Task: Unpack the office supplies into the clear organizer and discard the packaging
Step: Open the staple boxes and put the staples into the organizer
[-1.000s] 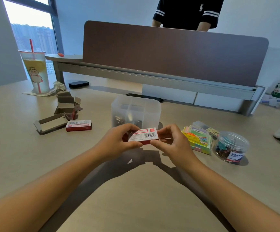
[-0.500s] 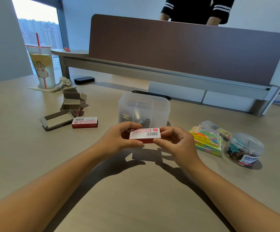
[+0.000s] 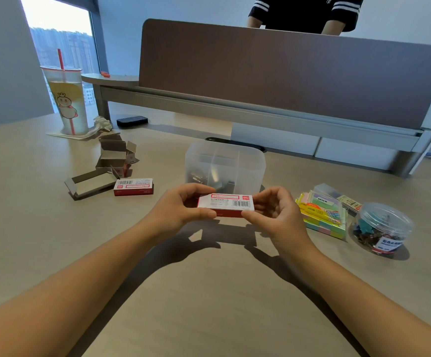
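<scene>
Red-and-white cardboard staple box sits between both hands, just above the bench and right in front of the clear organizer. Left hand pinches the left end, thumb under, fingers curled over the top edge. Right hand does the same on the right end, thumb at the lower corner. Both grips clamped on the box, label side up.

Reason for the two-ended hold, as I read it: one hand steadies while the other works an end flap open. Box looks closed from here; can't tell whether a flap has started.

Held close to the organizer so contents can go straight in. Organizer's dividers are visible, with some metal bits already in the lower compartments.

Left of the organizer: a second staple box, sealed, lying flat, beside a pile of opened cardboard packaging. Looks like a staging spot for empties, not yet discarded.

Right side: sticky notes pack and a clear tub of binder clips, both still packed, within right-hand reach.

Drink cup at far left, well apart from the work.

Judgement: task partway; several items left, and the discarding.
</scene>
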